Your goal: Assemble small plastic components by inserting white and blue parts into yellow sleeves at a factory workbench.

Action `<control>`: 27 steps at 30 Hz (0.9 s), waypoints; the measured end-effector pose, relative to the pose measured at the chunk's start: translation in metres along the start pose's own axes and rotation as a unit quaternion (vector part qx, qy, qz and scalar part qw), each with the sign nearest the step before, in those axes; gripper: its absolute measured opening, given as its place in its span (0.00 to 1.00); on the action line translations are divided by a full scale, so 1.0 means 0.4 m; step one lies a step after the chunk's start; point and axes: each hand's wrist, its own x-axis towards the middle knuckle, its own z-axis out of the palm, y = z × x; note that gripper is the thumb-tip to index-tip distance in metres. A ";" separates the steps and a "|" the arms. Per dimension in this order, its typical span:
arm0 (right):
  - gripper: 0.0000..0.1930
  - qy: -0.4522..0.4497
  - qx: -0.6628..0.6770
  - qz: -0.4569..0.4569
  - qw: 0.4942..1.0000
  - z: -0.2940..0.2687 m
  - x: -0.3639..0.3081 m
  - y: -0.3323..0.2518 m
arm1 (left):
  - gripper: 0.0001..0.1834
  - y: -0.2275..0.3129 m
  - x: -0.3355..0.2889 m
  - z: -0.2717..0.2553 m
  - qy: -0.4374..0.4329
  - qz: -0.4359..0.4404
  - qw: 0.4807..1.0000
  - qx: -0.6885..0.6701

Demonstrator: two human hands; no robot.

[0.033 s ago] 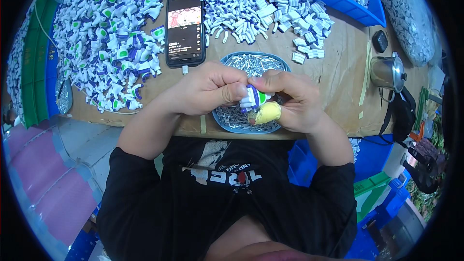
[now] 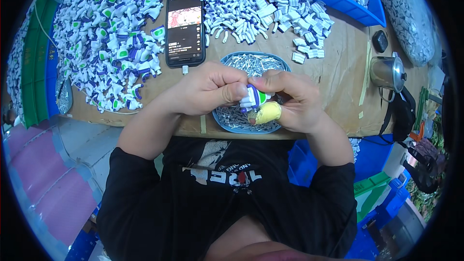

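Note:
Between my two hands is a small white, purple and green plastic toy body [image 2: 254, 97], held above an oval blue tray [image 2: 222, 124] full of metal pins [image 2: 251, 63]. My left hand [image 2: 212, 89] pinches its left side between thumb and curled fingers. On the other side, my right hand [image 2: 297, 99] grips it, thumb at the top edge; one finger, wrapped in yellow tape [image 2: 267, 113], lies just under it. The fingers hide part of the toy body, and whether a pin is in it I cannot tell.
A heap of similar toy bodies [image 2: 111, 43] covers the table's left. Behind the tray lie a phone [image 2: 185, 29], white curved pieces [image 2: 234, 12] and white blocky pieces [image 2: 309, 26]. Blue bins [image 2: 372, 17] line the back. At right stand a metal lidded cup [image 2: 386, 72] and a black case [image 2: 380, 41].

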 end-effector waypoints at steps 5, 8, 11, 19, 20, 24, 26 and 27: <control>0.25 0.023 -0.002 -0.028 0.999 0.007 0.002 0.007 | 0.20 0.005 0.000 0.001 -0.007 -0.011 1.000 -0.013; 0.27 -0.004 -0.005 -0.011 1.000 -0.001 0.000 0.004 | 0.20 0.005 0.005 0.008 0.002 -0.022 0.999 -0.041; 0.30 0.017 -0.010 -0.010 1.000 0.001 -0.003 0.009 | 0.19 0.017 0.015 0.036 0.035 -0.016 0.997 -0.068; 0.24 0.051 -0.013 -0.056 0.997 0.018 0.017 0.003 | 0.18 0.004 0.015 0.029 0.059 -0.006 0.998 0.004; 0.24 0.051 -0.013 -0.056 0.997 0.017 0.016 0.003 | 0.18 0.003 0.018 0.030 0.063 -0.013 0.998 0.000; 0.24 0.052 -0.102 -0.077 0.990 0.012 0.014 0.010 | 0.18 0.008 0.018 0.032 0.076 -0.030 0.997 0.010; 0.25 0.049 -0.135 -0.093 0.985 0.010 0.016 0.011 | 0.18 0.010 0.017 0.029 0.079 -0.028 0.996 0.029; 0.24 0.052 -0.156 -0.096 0.982 0.010 0.019 0.006 | 0.17 0.011 0.015 0.027 0.082 -0.025 0.995 0.047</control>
